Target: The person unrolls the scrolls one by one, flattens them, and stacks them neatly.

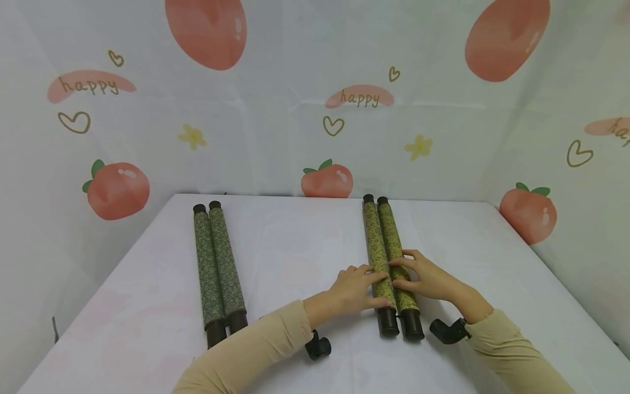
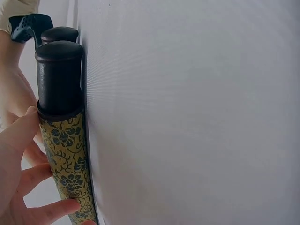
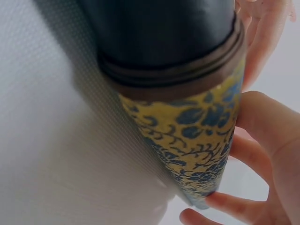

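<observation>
Two gold brocade scroll rolls (image 1: 378, 246) (image 1: 395, 246) with dark flower patterns and black end caps lie side by side on the table's right half. My left hand (image 1: 346, 290) reaches over the left roll, its extended fingers and thumb touching the brocade near the close end. On the right roll rests my right hand (image 1: 425, 276), with fingers spread across the pattern. In the left wrist view, the left thumb (image 2: 28, 122) touches the roll by its cap rim. From the right wrist, a black cap (image 3: 164, 37) fills the top, with right-hand fingers (image 3: 253, 157) along the brocade's side.
A pair of green patterned rolls (image 1: 205, 268) (image 1: 227, 257) with black caps lies at the left; the left sleeve (image 1: 256, 345) hides part of their near ends. Black wrist cameras (image 1: 319, 346) (image 1: 449, 331) hang by both cuffs. A printed cloth (image 1: 275, 109) backs the white table (image 1: 295, 235).
</observation>
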Demonstrator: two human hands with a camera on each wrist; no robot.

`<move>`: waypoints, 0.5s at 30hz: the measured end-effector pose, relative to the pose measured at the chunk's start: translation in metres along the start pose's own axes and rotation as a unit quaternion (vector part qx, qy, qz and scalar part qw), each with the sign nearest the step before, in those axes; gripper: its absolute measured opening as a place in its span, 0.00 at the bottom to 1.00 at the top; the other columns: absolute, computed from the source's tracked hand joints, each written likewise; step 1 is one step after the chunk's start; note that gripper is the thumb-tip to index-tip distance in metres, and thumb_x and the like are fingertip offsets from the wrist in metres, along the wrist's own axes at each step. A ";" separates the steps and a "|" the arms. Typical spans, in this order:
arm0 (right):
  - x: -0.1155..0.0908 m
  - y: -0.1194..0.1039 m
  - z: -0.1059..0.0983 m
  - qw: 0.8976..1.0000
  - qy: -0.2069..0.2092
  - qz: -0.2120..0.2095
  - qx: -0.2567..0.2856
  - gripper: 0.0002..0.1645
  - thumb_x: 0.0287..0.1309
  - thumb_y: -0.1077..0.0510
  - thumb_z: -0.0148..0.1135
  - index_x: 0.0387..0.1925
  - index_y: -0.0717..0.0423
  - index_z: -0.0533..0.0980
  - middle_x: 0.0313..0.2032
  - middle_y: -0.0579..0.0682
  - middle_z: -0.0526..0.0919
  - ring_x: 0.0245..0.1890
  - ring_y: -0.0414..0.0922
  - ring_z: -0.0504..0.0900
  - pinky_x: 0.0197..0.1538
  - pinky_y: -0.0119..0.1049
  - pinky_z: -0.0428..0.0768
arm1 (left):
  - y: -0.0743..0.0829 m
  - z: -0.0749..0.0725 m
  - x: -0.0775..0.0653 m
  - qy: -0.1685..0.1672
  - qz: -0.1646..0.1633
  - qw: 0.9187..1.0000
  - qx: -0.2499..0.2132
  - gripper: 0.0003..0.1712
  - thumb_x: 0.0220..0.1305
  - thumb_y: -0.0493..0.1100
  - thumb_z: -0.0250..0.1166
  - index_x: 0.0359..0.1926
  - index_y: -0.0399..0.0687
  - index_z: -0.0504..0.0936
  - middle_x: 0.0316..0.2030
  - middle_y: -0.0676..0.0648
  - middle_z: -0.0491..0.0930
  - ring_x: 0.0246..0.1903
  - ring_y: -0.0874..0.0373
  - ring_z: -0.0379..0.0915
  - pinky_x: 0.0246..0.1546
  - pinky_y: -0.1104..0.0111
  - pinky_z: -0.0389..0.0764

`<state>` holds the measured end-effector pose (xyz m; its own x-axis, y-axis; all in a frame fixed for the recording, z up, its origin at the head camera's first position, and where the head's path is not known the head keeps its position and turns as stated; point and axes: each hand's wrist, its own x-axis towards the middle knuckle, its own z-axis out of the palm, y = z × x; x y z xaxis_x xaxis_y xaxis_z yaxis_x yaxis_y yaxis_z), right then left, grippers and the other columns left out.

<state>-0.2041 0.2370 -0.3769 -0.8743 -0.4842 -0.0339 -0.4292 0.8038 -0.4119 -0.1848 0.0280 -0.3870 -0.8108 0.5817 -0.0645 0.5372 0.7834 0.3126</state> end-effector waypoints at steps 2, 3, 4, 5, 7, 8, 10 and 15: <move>-0.001 0.001 0.000 1.000 -0.005 0.003 0.000 0.28 0.59 0.46 0.60 0.57 0.56 0.72 0.61 0.75 0.59 0.56 0.72 0.68 0.50 0.64 0.71 | 0.000 0.000 0.000 -0.001 0.000 1.000 -0.003 0.36 0.60 0.68 0.53 0.67 0.66 0.63 0.66 0.47 0.65 0.62 0.46 0.65 0.56 0.53 0.69; -0.001 0.001 -0.001 1.000 -0.008 0.004 0.000 0.27 0.59 0.47 0.60 0.57 0.56 0.72 0.61 0.75 0.59 0.56 0.73 0.68 0.50 0.64 0.71 | 0.000 0.000 0.000 0.000 0.001 1.000 -0.003 0.36 0.60 0.68 0.54 0.67 0.66 0.63 0.66 0.47 0.65 0.61 0.46 0.65 0.56 0.53 0.69; -0.002 0.001 -0.001 1.000 -0.010 0.004 0.001 0.27 0.60 0.47 0.59 0.57 0.56 0.72 0.61 0.75 0.58 0.55 0.73 0.68 0.49 0.64 0.71 | -0.001 0.000 0.000 0.000 0.002 1.000 -0.003 0.36 0.60 0.68 0.54 0.67 0.66 0.64 0.66 0.47 0.65 0.61 0.46 0.65 0.56 0.53 0.69; -0.002 0.002 -0.001 1.000 -0.011 0.004 0.002 0.27 0.60 0.48 0.59 0.57 0.56 0.72 0.61 0.76 0.58 0.55 0.73 0.68 0.49 0.65 0.71 | -0.001 0.000 0.000 0.001 0.003 1.000 -0.002 0.36 0.60 0.68 0.54 0.67 0.66 0.64 0.65 0.47 0.65 0.61 0.46 0.65 0.55 0.53 0.69; -0.003 0.002 -0.002 1.000 -0.014 0.004 0.004 0.26 0.61 0.48 0.58 0.57 0.56 0.71 0.61 0.76 0.58 0.56 0.73 0.68 0.49 0.65 0.71 | -0.001 0.000 0.000 0.003 0.005 1.000 0.001 0.36 0.60 0.69 0.54 0.67 0.65 0.64 0.65 0.47 0.65 0.61 0.46 0.66 0.55 0.53 0.70; -0.003 0.002 -0.002 1.000 -0.015 0.004 0.004 0.26 0.61 0.49 0.58 0.57 0.56 0.71 0.61 0.76 0.58 0.56 0.73 0.67 0.49 0.65 0.70 | -0.001 0.000 0.000 0.004 0.007 1.000 0.003 0.36 0.60 0.69 0.54 0.67 0.65 0.64 0.65 0.47 0.66 0.61 0.45 0.66 0.55 0.53 0.70; -0.004 0.002 -0.003 1.000 -0.016 0.005 0.006 0.27 0.61 0.48 0.58 0.57 0.57 0.71 0.61 0.76 0.59 0.57 0.74 0.66 0.50 0.65 0.70 | -0.002 0.000 0.000 0.006 0.008 1.000 0.003 0.36 0.59 0.68 0.54 0.67 0.65 0.64 0.65 0.47 0.66 0.60 0.45 0.66 0.54 0.53 0.70; -0.006 0.001 -0.004 1.000 -0.013 0.002 0.016 0.31 0.57 0.45 0.61 0.56 0.58 0.70 0.61 0.75 0.60 0.58 0.73 0.65 0.52 0.64 0.69 | -0.002 -0.001 -0.001 0.006 0.011 1.000 0.000 0.36 0.60 0.68 0.54 0.67 0.65 0.64 0.65 0.46 0.66 0.61 0.45 0.66 0.54 0.52 0.70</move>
<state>-0.2004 0.2419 -0.3730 -0.8698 -0.4898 -0.0597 -0.4175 0.7949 -0.4402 -0.1856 0.0258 -0.3864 -0.8019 0.5957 -0.0460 0.5546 0.7707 0.3139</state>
